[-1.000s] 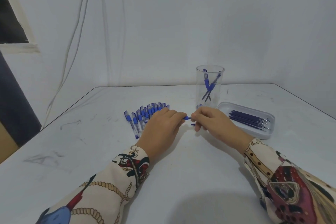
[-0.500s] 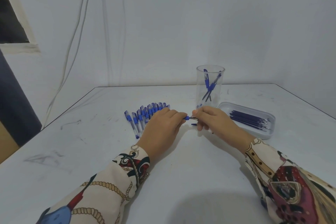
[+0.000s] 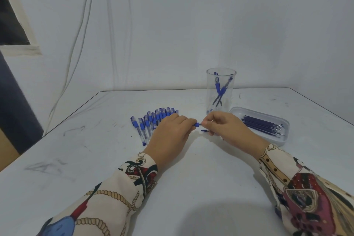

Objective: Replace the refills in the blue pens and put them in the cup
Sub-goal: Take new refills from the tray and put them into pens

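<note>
At a white table, a person in patterned sleeves works on a blue pen just in front of a clear cup. The left hand lies knuckles up with its fingers curled round the pen's barrel, so that only the blue end shows past the fingertips. The right hand meets it there, thumb and forefinger pinching the pen's short tip, the two hands almost touching. A second thin blue piece juts out from under the right hand's lower fingers; whether those fingers hold it or it lies on the table cannot be told.

The cup stands upright behind the hands and already holds two or three blue pens, leaning crossed against its wall. To the left of the cup, partly hidden behind the left hand, a row of blue pens lies side by side on the table, blue grips toward the wall and clear barrels toward the person. To the right of the cup, just beside it, a shallow pale tray holds a bundle of dark blue refills, laid lengthwise with their metal tips pointing away from the cup. Pale cables hang down the wall, well left of the cup.
</note>
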Demonstrator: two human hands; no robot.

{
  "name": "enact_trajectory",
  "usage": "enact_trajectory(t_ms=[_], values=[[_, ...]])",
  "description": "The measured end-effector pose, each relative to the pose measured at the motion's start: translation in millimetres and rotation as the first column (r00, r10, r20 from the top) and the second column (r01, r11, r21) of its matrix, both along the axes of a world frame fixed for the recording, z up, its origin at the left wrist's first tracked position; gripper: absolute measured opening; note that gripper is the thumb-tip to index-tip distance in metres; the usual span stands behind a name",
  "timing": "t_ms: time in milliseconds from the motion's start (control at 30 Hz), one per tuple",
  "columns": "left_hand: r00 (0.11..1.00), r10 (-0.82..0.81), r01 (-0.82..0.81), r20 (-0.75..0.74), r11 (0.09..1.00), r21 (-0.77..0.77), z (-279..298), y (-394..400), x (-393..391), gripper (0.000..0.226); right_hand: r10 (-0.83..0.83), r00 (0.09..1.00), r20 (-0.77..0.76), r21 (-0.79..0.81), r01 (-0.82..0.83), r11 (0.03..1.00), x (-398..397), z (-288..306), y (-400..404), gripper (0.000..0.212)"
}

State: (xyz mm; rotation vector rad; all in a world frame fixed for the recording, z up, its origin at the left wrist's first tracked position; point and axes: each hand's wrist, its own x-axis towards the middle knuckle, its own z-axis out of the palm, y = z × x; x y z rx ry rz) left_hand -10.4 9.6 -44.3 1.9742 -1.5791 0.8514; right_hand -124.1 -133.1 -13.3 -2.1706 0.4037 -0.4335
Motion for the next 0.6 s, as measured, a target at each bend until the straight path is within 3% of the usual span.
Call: enact_trajectory(t_ms=[67,133,233,300,433,600], values=[[1.0,0.009,-0.01,-0.013,1.0,-0.009,-0.4,0.3,1.7,0.031,-0.012,1.0,0.025,-0.016,0.012,1.0,0.9,-2.9,-4.4,0.017],[0.999,0.035,-0.036,-0.034,0.999,-0.023,-1.3,0.9,4.6,0.022,-0.07,0.997,0.015,-0.16,0.071,0.985,0.5,-6.4,-11.6,0.018],[0.996,0.076,-0.078,-0.047,0.997,-0.025,-2.3,1.3,7.5,0.011,-0.162,0.986,-0.038,-0.593,0.108,0.798,-2.4,-13.5,-18.9,0.023],[0.995,0.087,-0.087,-0.04,0.996,-0.014,-2.5,1.2,8.0,0.011,-0.174,0.983,-0.055,-0.728,0.08,0.681,-3.5,-16.9,-17.8,0.026],[0.996,0.08,-0.081,-0.033,0.997,-0.018,-2.9,1.2,7.0,0.009,-0.171,0.983,-0.065,-0.812,0.048,0.581,-1.4,-17.4,-16.3,0.026],[0.996,0.086,-0.086,-0.038,0.996,0.0,-4.2,2.6,7.5,0.009,-0.146,0.989,0.002,-0.802,0.089,0.591,-2.3,-18.1,-14.6,0.025]])
